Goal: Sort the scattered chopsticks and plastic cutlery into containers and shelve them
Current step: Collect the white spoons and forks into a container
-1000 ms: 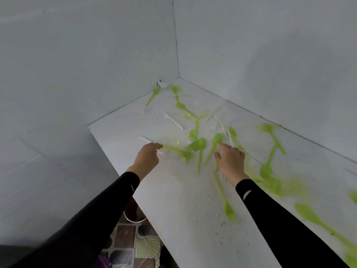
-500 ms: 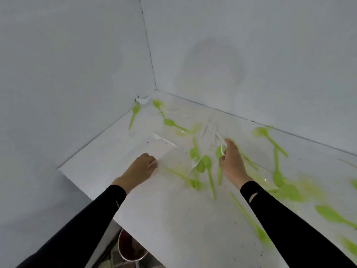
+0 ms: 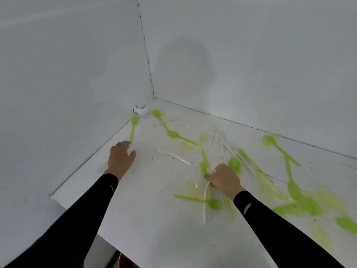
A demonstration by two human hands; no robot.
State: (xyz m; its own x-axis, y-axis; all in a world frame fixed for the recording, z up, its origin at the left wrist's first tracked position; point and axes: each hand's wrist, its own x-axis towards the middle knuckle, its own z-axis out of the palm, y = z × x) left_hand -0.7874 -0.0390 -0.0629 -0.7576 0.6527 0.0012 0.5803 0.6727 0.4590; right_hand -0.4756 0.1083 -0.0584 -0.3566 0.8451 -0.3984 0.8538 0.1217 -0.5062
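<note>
Green and white plastic cutlery lies scattered over a white shelf surface (image 3: 146,213) in a corner. My left hand (image 3: 120,158) rests near the left wall, its fingers closed over a white plastic piece (image 3: 132,148) just below a green spoon (image 3: 133,126). My right hand (image 3: 224,178) grips a white fork (image 3: 206,198) whose handle hangs down toward me; it sits over a green spoon (image 3: 203,168) and a green fork (image 3: 204,201). A white spoon (image 3: 173,155) lies between my hands. No chopsticks or containers are visible.
White walls close the shelf on the left and at the back, meeting at a corner (image 3: 153,97) with a small white object (image 3: 142,111). More green spoons (image 3: 280,149) lie to the right. The shelf's front edge runs diagonally at lower left; a dark round rim (image 3: 125,262) shows below it.
My left hand moved forward and left toward the wall, onto a white piece. My right hand drew back toward me and now holds a white fork. The camera view shifted.
</note>
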